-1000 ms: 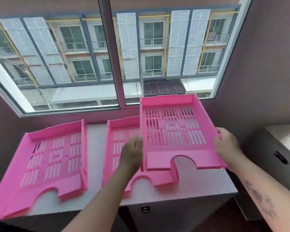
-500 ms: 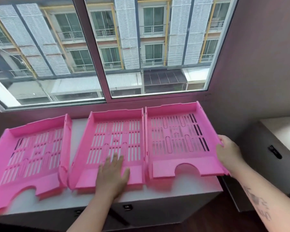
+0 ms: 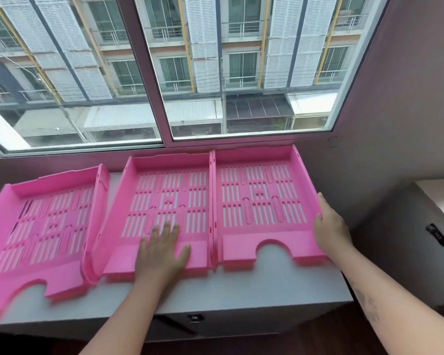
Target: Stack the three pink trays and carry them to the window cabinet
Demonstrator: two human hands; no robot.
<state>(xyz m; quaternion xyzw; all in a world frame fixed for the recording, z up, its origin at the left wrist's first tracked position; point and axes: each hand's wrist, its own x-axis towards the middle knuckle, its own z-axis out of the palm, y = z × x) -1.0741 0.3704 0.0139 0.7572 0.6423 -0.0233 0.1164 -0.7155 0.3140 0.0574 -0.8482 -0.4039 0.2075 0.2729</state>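
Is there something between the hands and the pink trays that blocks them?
Nothing visible does. The left hand lies flat on the middle tray, and the right hand touches the right edge of the right tray. The left tray lies apart on the cabinet top, untouched, with nothing on it.

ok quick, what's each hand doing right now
Left hand: open, flat on the middle pink tray, gripping nothing.
Right hand: open against the right pink tray's outer edge, not clearly gripping.
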